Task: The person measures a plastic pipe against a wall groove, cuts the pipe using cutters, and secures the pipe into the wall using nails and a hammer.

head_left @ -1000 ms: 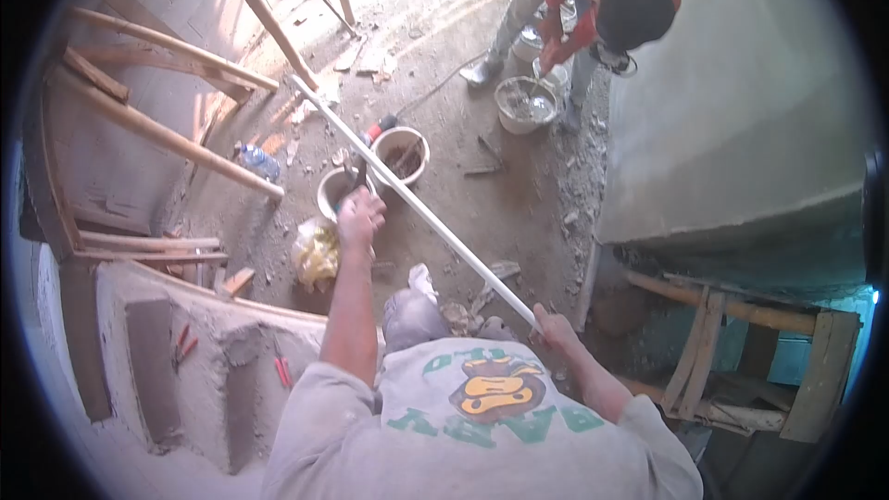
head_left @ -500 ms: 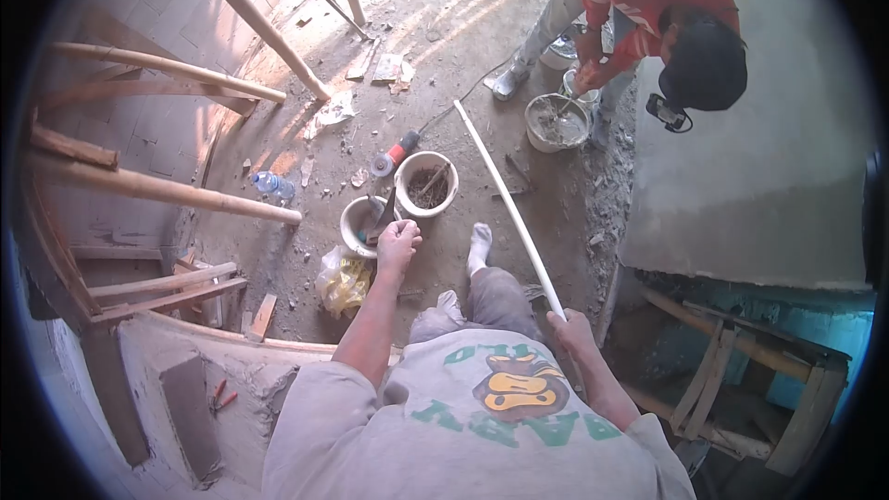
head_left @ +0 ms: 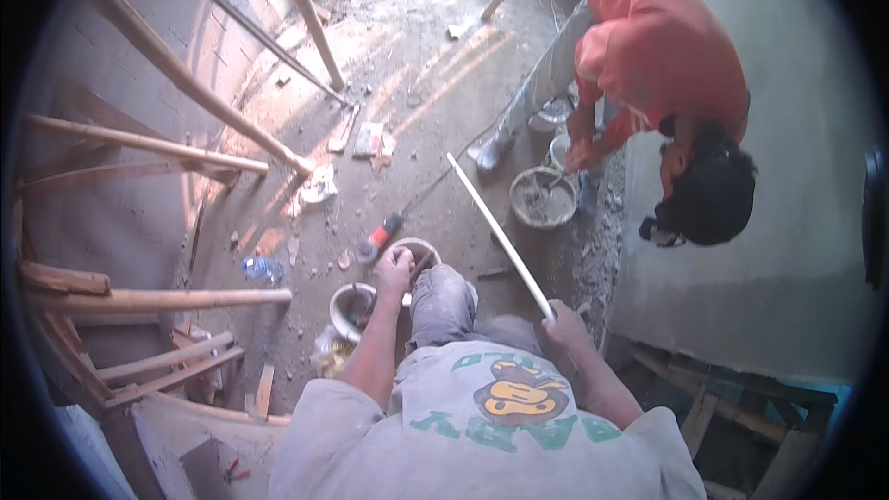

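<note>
My right hand [head_left: 566, 328] is wrapped round the near end of a long white pipe [head_left: 501, 236], which slants away to the left over the floor. My left hand [head_left: 395, 270] is closed, its fingers curled together; whether anything is in them I cannot make out. Beyond and below it stands a white bucket [head_left: 428, 246], partly covered by my hand and raised leg. A second white bucket [head_left: 341, 316] stands nearer, left of my forearm. An angle grinder [head_left: 380, 237] with a red and black body lies on the floor just past my left hand.
A co-worker in a red top [head_left: 662, 46] bends over a bucket of grey mortar [head_left: 544, 198] at the right. Wooden poles [head_left: 185, 296] lean and jut in from the left. A plastic bottle [head_left: 263, 268], rubble and a grinder cord lie on the floor. Red-handled pliers [head_left: 237, 470] rest at lower left.
The view has tilted up, showing more of the far floor. One knee has risen in front of the buckets. The pipe stays in my right hand; the co-worker's head is lower in view.
</note>
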Available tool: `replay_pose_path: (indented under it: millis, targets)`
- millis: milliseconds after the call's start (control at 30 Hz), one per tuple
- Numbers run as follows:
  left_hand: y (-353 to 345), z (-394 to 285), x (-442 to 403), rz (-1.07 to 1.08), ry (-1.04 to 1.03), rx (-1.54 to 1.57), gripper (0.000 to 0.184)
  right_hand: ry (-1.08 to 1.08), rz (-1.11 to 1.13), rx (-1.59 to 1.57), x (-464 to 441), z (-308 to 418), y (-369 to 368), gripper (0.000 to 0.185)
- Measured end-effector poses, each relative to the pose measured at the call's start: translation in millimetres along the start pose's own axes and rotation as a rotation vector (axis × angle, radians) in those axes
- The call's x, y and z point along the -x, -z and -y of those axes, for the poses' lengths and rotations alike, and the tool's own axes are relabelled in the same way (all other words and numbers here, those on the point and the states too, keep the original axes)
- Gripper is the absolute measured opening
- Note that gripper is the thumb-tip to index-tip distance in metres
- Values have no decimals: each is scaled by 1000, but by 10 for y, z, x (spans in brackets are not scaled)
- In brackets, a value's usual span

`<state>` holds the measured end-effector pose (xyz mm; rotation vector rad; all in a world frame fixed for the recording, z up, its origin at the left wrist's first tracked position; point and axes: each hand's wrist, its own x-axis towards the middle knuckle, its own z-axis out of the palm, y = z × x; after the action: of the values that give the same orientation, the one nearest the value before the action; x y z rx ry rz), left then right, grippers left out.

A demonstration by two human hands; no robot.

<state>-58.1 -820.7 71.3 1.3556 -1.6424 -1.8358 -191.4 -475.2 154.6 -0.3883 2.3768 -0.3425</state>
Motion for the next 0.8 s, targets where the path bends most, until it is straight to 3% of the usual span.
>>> replay_pose_path:
  millis: [100,267,367,467,567,600,667,733,800]
  targets:
    - [-217,49,-384,52,-29,-344,28,-81,3,101,-286,249,160,47]
    - [-622,-396,-929,227,-255,-426,29,-129,-18,181,-796,536,360,32]
    - [-877,-864,-1432,470,-252,-537,40,-113,-18,171,-1012,878,575,31]
    - [-1276,-940,-2242,729,-505,-681,54,-50,-121,161,-1307,1467,967,24]
    - [-1624,-1700,-2696,969,-874,-906,67,-24,-189,159,-1727,2273,1444,20]
    - [-1706,-1701,-2993,1032,-911,-972,70,-52,-96,168,-1927,2616,1653,20]
    - [-1857,-2092,-3646,1123,-980,-992,66,-24,-132,230,-2471,3268,2069,19]
    - [-1727,-2353,-3973,1246,-882,-970,61,-8,-104,298,-2558,3876,2265,20]
    - [-1895,-2664,-4520,1427,-810,-1088,37,-7,-135,342,-2802,4347,2578,21]
